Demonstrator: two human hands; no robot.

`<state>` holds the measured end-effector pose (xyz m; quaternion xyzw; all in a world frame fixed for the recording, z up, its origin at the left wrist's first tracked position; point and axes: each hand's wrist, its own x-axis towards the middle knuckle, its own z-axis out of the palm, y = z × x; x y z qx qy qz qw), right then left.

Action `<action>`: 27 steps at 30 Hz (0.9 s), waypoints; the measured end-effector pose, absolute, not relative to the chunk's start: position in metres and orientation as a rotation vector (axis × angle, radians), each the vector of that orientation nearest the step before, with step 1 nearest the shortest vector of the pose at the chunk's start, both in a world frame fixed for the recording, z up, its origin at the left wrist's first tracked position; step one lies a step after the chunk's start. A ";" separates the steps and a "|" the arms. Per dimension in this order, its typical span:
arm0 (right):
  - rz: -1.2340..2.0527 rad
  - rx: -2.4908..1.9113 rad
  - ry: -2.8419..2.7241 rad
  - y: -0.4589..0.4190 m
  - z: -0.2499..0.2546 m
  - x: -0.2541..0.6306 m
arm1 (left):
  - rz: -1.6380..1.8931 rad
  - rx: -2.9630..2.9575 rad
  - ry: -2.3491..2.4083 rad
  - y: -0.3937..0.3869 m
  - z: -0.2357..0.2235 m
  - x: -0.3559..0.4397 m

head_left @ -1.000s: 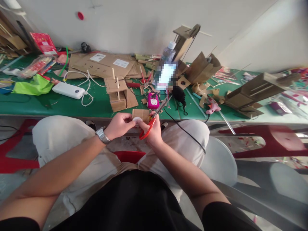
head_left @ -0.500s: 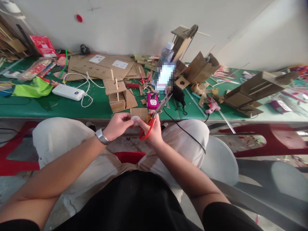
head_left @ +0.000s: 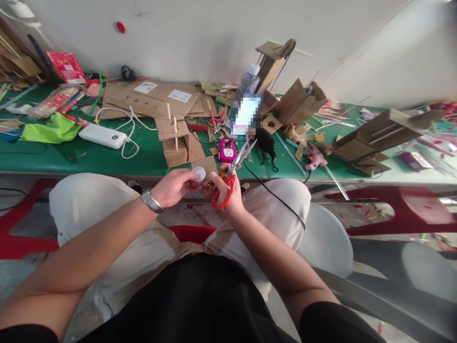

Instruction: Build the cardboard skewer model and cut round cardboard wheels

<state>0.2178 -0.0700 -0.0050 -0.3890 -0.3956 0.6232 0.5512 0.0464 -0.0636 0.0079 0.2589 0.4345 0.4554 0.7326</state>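
My left hand (head_left: 178, 186), wearing a metal-banded wristwatch (head_left: 153, 201), pinches a white round disc (head_left: 198, 175) between thumb and fingers. Right behind the disc is a small flat piece of cardboard (head_left: 207, 165) at the table's front edge; whether the left fingers also hold it is hard to tell. A pair of scissors (head_left: 223, 193) with red and yellow handle loops is gripped in my right hand (head_left: 231, 199). Their blades point up and away, slightly parted. Both hands are close together above my lap.
On the green table (head_left: 143, 159) stands a small cardboard box with sticks (head_left: 175, 148). A magenta socket block (head_left: 227, 150), a lit phone (head_left: 246, 114), a bottle (head_left: 250, 81), a white power bank (head_left: 102, 136) and a pink glue gun (head_left: 316, 161) lie around. A black cable (head_left: 274, 193) hangs over the edge.
My right hand has moved slightly right with the scissors, and its thumb has come away from the white disc. The disc has shifted slightly left and up in my left hand.
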 end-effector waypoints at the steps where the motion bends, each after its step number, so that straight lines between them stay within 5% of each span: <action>1: 1.474 -0.933 -0.946 -0.070 -0.005 0.218 | 1.003 0.569 0.943 -0.064 0.007 0.047; 21: 1.533 -0.892 -1.432 -0.084 0.002 0.231 | 1.499 0.734 0.928 -0.062 0.036 0.038; 27: 1.332 -1.030 -1.764 -0.080 -0.003 0.232 | 1.581 0.684 0.905 -0.062 0.040 0.034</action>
